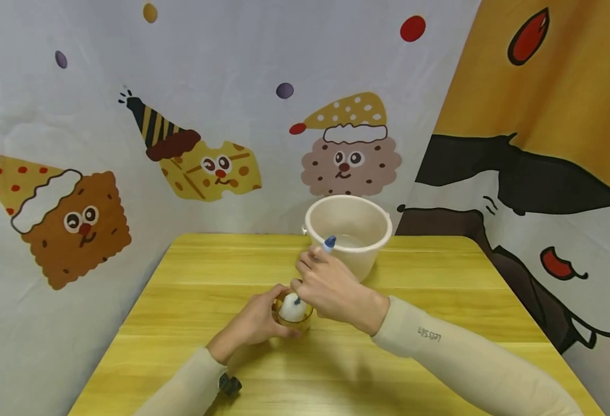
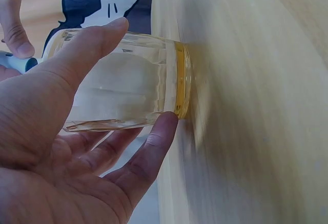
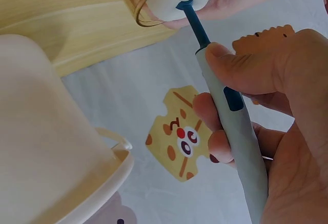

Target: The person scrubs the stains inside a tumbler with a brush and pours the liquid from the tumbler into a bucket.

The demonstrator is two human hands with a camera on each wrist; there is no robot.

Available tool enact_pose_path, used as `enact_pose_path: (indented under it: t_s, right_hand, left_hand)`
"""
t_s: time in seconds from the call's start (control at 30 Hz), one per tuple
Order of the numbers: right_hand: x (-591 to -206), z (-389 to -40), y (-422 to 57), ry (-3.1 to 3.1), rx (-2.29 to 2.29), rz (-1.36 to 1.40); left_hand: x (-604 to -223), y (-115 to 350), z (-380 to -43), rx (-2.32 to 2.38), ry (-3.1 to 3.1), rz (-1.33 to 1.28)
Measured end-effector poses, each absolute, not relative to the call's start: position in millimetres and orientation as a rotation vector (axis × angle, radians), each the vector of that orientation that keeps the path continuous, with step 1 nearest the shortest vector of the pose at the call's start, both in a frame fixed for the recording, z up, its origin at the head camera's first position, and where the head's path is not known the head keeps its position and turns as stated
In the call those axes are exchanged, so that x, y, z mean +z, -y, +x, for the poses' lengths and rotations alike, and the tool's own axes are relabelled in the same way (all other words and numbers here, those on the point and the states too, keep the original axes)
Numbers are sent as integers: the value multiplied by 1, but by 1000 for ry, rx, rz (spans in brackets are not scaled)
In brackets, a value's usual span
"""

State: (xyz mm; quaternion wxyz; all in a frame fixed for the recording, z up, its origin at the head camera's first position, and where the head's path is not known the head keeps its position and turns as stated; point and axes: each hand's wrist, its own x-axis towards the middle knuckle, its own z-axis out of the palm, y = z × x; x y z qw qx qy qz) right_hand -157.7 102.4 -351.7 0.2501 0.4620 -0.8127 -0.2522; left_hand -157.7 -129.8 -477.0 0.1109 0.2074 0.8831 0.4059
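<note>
My left hand (image 1: 252,320) holds an amber-tinted glass cup (image 2: 180,80) from the side, thumb across one side and fingers on the other. In the left wrist view, the cup's base is right at the tabletop. A white sponge head (image 3: 177,1) fills much of the cup's mouth. It belongs to a cup brush (image 3: 237,131) with a pale grey-blue handle and dark blue neck. My right hand (image 1: 331,286) grips that handle, with the thumb lying along it near the neck. The brush's blue end cap (image 1: 329,241) sticks out above the fist.
A cream bucket (image 1: 364,264) with a side handle stands just beyond my right hand, towards the back of the yellow wooden table (image 1: 200,271). Behind the table hangs a cartoon-printed cloth (image 1: 221,69). A dark object (image 1: 229,384) shows at my left sleeve.
</note>
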Motion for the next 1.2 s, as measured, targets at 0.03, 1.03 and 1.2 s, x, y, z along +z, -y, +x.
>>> enact_pose_path:
  t_s: [0.03,1.03,1.2]
  right_hand:
    - [-352,-158,-103,2217,-688,1253]
    - [-343,-162,-102,2182,-716,1286]
    - [-343,-165,-103,2190,-712,1296]
  left_hand:
    - [-477,130,-158,1193,-2596,613]
    - [-480,132,-156,1191,-2606,640]
    - [-475,132,-156,1168,-2608,620]
